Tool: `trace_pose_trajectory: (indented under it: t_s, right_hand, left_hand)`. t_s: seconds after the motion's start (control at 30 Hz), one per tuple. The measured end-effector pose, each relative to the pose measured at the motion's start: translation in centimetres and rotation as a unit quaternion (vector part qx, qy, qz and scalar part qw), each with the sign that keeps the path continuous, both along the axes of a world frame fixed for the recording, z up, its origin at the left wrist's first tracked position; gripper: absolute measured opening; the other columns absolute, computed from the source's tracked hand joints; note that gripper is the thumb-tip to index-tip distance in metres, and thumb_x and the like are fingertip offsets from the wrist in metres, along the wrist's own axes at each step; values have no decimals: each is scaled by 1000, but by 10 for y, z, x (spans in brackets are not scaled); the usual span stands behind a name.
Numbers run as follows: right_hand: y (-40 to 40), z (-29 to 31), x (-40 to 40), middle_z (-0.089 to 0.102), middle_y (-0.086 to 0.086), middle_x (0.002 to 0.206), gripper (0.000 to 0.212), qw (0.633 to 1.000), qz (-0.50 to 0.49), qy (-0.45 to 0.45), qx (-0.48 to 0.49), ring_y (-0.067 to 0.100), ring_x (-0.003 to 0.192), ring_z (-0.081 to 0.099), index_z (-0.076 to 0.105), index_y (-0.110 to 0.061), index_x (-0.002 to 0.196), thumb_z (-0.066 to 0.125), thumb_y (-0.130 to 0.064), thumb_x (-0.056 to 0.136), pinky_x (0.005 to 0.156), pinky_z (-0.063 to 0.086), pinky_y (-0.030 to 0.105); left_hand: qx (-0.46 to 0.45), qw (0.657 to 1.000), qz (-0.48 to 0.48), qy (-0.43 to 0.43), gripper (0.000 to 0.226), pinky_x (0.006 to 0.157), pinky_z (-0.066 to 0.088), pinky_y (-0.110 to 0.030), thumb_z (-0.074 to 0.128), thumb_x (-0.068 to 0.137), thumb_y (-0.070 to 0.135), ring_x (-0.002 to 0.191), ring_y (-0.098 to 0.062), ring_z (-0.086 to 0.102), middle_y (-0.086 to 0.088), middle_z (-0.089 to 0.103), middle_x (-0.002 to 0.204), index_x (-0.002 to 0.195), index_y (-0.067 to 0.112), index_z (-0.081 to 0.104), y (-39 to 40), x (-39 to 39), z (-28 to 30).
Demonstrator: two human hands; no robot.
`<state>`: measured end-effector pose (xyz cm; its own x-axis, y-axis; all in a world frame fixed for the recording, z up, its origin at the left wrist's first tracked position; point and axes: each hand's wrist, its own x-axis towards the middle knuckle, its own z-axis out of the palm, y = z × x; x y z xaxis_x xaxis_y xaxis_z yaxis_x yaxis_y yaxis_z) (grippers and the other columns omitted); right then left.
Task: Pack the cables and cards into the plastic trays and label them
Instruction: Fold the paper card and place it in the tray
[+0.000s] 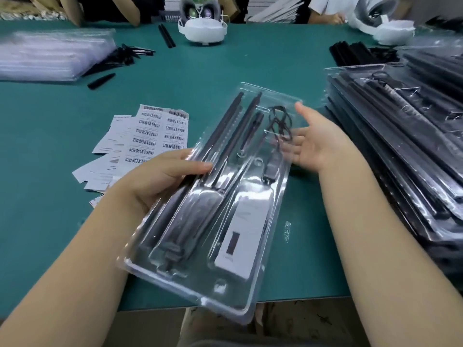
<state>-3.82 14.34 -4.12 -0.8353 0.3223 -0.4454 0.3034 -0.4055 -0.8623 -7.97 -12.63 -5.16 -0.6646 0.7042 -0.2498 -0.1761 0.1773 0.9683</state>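
Observation:
A clear plastic tray [250, 299] lies tilted above the near table edge, holding long black rods [223, 131], a black cable [279, 126] and a white card [241, 236]. My left hand [160, 176] grips the tray's left side, thumb on top. To the tray's right my right hand [313, 141] is open, palm up, with its fingers reaching under the tray's right edge beneath the cable. Barcode label sheets [155, 134] lie on the green mat left of the tray.
A tall stack of packed trays [406, 136] fills the right side. A pile of empty clear trays [50, 56] sits far left, with loose black rods [120, 58] beside it. White headsets [203, 31] stand at the back. Other people's arms show at the far edge.

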Motion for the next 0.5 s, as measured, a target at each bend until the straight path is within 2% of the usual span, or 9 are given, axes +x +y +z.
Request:
trace_pose_trajectory:
  t_s: [0.1,0.13,0.17,0.23,0.33,0.4,0.5]
  right_hand:
    - [-23,7,19,71,10,83,64,990,81,1,115,20,65,71,48,0,123,64,-48,84,50,54,29]
    - [-29,6,26,72,8,76,57,985,108,2,133,19,60,70,54,-3,117,65,-47,83,49,53,28]
    - [-34,5,34,72,6,73,49,981,136,2,138,19,57,68,59,-7,111,66,-46,83,49,52,28]
    - [-45,1,48,72,7,74,33,975,181,0,131,19,56,66,67,-11,99,66,-41,84,47,51,27]
    - [-60,-4,65,73,9,81,33,969,225,22,97,21,63,69,70,-10,92,76,-37,74,49,55,30]
    - [-67,-8,71,73,12,82,35,968,232,44,83,25,68,71,72,-8,86,76,-35,64,51,58,35]
    - [-68,-15,74,73,14,81,21,972,209,76,71,25,68,70,76,-9,71,71,-28,65,59,59,35]
  left_hand:
    - [-5,996,84,33,56,89,50,-29,75,70,29,95,-15,67,-5,69,113,121,8,62,4,-1,0]
    - [9,995,98,31,57,87,52,-28,74,69,27,94,-14,67,-3,70,109,121,6,60,6,0,1]
    - [26,993,107,29,52,77,55,-24,71,68,26,88,-12,68,-1,72,101,116,6,62,7,1,2]
    - [62,990,122,25,33,57,52,-16,66,68,22,71,-5,68,5,73,81,98,10,64,8,4,6]
    - [78,984,150,49,8,51,47,-9,62,79,10,60,3,65,11,71,68,86,13,61,11,4,6]
    - [81,981,168,45,8,48,46,-10,61,82,7,55,3,63,12,69,63,85,14,58,11,5,6]
    - [103,983,149,14,23,50,49,-14,66,70,16,59,-1,63,9,70,68,91,11,58,9,4,7]
